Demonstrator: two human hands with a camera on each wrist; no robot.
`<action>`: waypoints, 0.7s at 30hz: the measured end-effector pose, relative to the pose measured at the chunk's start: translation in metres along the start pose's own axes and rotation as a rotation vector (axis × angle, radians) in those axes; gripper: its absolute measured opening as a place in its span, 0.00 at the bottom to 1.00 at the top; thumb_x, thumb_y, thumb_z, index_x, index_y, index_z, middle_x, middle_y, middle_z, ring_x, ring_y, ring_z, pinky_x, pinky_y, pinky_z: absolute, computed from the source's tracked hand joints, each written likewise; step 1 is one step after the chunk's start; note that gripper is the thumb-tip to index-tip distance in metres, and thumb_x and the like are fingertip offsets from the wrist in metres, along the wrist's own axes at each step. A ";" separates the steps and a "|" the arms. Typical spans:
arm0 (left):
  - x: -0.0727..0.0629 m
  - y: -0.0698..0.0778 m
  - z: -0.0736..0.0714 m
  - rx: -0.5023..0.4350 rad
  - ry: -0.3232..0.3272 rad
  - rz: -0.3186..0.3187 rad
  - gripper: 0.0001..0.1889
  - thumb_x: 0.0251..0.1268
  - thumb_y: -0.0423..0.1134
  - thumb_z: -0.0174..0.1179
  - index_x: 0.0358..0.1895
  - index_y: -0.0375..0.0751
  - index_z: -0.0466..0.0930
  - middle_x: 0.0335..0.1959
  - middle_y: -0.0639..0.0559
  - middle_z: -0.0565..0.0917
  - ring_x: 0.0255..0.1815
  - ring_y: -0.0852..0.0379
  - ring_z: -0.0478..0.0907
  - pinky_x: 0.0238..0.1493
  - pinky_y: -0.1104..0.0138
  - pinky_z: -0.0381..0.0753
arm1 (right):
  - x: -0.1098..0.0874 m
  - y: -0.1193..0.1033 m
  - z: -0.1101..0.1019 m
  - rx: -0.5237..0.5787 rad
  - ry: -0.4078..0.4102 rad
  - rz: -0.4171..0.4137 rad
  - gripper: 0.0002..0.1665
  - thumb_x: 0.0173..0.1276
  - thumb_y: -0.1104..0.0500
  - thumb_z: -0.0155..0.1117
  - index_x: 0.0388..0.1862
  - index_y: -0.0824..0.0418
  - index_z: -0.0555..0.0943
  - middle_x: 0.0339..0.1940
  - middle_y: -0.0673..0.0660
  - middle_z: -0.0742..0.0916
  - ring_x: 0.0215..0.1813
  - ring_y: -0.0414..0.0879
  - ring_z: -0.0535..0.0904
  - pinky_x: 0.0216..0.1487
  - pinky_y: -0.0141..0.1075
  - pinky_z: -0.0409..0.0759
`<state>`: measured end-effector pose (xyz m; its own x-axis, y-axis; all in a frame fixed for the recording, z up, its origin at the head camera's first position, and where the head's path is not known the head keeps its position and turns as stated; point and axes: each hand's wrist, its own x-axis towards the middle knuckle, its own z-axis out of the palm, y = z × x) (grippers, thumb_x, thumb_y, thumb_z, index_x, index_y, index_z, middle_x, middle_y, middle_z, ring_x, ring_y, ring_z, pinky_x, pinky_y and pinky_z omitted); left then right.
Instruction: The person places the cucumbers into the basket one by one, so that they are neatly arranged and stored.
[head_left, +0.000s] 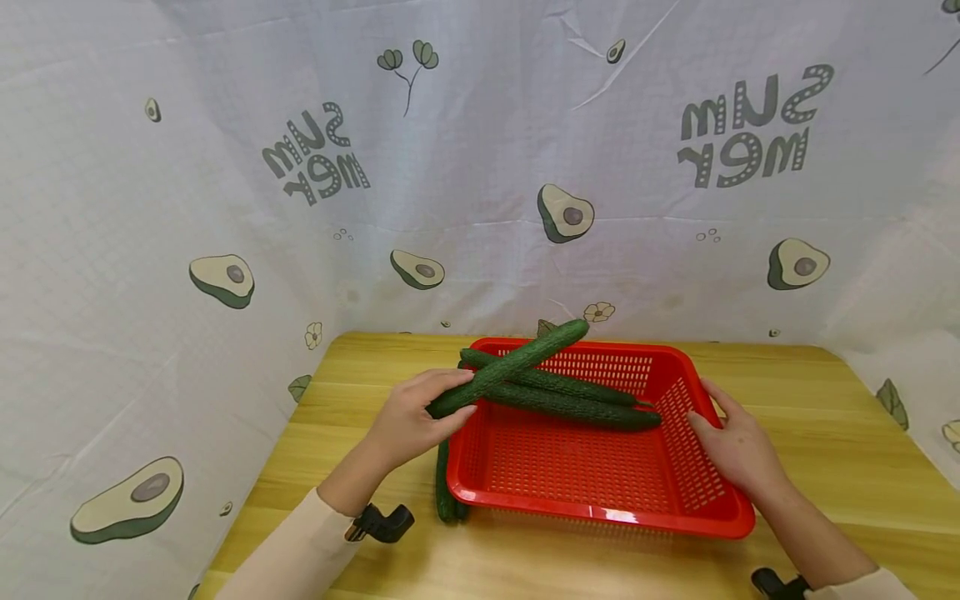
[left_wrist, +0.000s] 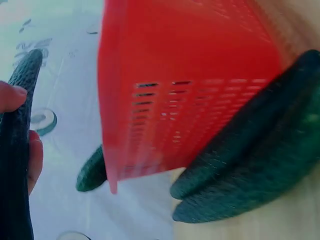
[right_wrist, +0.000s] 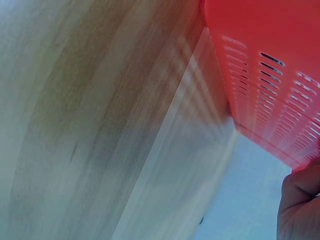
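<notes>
My left hand (head_left: 420,417) grips a long green cucumber (head_left: 517,360) near its lower end, thumb on one side and fingers on the other. That cucumber slants up to the right over the left rim of a red plastic basket (head_left: 577,512). Inside the basket lie two more cucumbers (head_left: 573,407), side by side toward the back. My right hand (head_left: 738,442) holds the basket's right rim, thumb on the inner side. In the left wrist view the held cucumber (left_wrist: 19,130) stands at the left edge, beside the red basket wall (left_wrist: 185,45).
On the wooden table (head_left: 360,367), left of the basket, further cucumbers (left_wrist: 250,165) lie side by side, partly hidden under its rim in the head view. A white cloth (head_left: 480,275) printed with avocados hangs behind and along the sides of the table.
</notes>
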<state>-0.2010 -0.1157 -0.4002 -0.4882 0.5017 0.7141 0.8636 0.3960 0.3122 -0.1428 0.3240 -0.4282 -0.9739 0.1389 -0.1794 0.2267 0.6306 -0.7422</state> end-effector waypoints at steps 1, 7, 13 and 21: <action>0.004 0.001 0.001 0.020 -0.021 0.022 0.25 0.51 0.32 0.78 0.56 0.38 0.86 0.52 0.45 0.89 0.54 0.50 0.87 0.55 0.63 0.86 | 0.000 0.000 0.000 -0.002 0.000 0.001 0.44 0.83 0.45 0.44 0.86 0.57 0.39 0.52 0.78 0.82 0.31 0.48 0.86 0.29 0.44 0.88; 0.028 0.007 0.007 0.176 -0.156 0.106 0.24 0.55 0.39 0.78 0.56 0.39 0.86 0.51 0.48 0.90 0.52 0.54 0.88 0.55 0.64 0.86 | 0.001 0.000 -0.001 -0.018 0.007 0.001 0.44 0.84 0.44 0.44 0.86 0.58 0.39 0.52 0.78 0.82 0.31 0.47 0.86 0.29 0.43 0.87; 0.050 0.016 0.015 0.318 -0.411 0.063 0.20 0.65 0.48 0.71 0.58 0.49 0.86 0.53 0.55 0.90 0.52 0.60 0.87 0.51 0.66 0.86 | 0.002 0.001 0.000 -0.021 0.006 -0.006 0.44 0.84 0.44 0.43 0.86 0.58 0.39 0.53 0.79 0.82 0.32 0.48 0.86 0.29 0.43 0.87; 0.070 0.021 0.033 0.250 -0.606 -0.015 0.18 0.69 0.53 0.66 0.57 0.52 0.86 0.53 0.58 0.90 0.46 0.61 0.88 0.48 0.69 0.85 | 0.002 0.000 0.000 0.005 0.000 -0.005 0.44 0.84 0.44 0.44 0.86 0.58 0.39 0.52 0.79 0.82 0.31 0.47 0.87 0.29 0.43 0.88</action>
<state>-0.2207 -0.0470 -0.3645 -0.5474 0.8104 0.2088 0.8366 0.5363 0.1118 -0.1444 0.3243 -0.4287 -0.9750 0.1359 -0.1756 0.2219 0.6273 -0.7465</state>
